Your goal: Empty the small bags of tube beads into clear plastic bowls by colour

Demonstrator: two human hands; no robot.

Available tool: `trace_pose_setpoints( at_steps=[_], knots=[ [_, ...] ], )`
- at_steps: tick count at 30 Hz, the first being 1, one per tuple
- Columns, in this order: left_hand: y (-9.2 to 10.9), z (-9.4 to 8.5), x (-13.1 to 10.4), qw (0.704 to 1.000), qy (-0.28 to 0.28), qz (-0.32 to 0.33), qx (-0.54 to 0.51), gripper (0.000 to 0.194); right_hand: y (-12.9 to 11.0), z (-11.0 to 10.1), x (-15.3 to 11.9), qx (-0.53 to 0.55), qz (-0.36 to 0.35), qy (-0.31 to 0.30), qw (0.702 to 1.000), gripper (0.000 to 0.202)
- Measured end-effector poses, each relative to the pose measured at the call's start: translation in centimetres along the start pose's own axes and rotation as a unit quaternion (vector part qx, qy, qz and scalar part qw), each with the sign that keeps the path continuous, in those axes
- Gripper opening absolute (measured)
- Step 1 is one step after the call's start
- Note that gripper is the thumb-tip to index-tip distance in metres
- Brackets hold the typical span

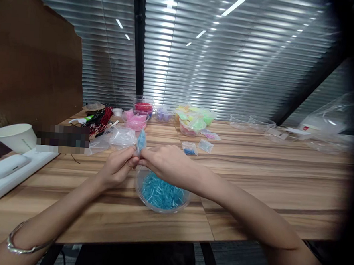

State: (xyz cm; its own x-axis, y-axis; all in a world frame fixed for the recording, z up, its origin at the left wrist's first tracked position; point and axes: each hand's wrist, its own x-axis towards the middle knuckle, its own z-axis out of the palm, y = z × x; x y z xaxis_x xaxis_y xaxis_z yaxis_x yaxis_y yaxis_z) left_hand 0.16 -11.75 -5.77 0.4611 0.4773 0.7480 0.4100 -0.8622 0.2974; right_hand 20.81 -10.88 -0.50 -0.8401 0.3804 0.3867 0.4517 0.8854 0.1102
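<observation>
My left hand (119, 163) and my right hand (160, 159) come together, fingers closed on a small clear plastic bag (141, 140) with light blue contents. The bag stands up between the fingertips, and its lower end is hidden by them. Just below and to the right is a round clear plastic bowl (140, 191) full of short blue tube-like pieces (164, 193). My right forearm and hand cover part of the bowl's far rim. A silver bangle (17, 247) circles my left forearm.
Small bags (189, 148) lie beyond my right hand. Tubs of pink (135, 120), red (144, 106) and yellow-green packets (192, 117) stand at the back. Clear empty tubs (240, 121) are back right. A paper cup (16, 136) and white power strip (21, 171) are left.
</observation>
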Motion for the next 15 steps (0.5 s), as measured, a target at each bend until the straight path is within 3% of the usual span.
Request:
trace_pose_setpoints(
  at_steps=[15],
  knots=[
    [0.11,0.13,0.26,0.998,0.001,0.024,0.050,0.020,-0.58,-1.09,0.27,-0.009,0.032,-0.030,0.999,0.029]
  ],
)
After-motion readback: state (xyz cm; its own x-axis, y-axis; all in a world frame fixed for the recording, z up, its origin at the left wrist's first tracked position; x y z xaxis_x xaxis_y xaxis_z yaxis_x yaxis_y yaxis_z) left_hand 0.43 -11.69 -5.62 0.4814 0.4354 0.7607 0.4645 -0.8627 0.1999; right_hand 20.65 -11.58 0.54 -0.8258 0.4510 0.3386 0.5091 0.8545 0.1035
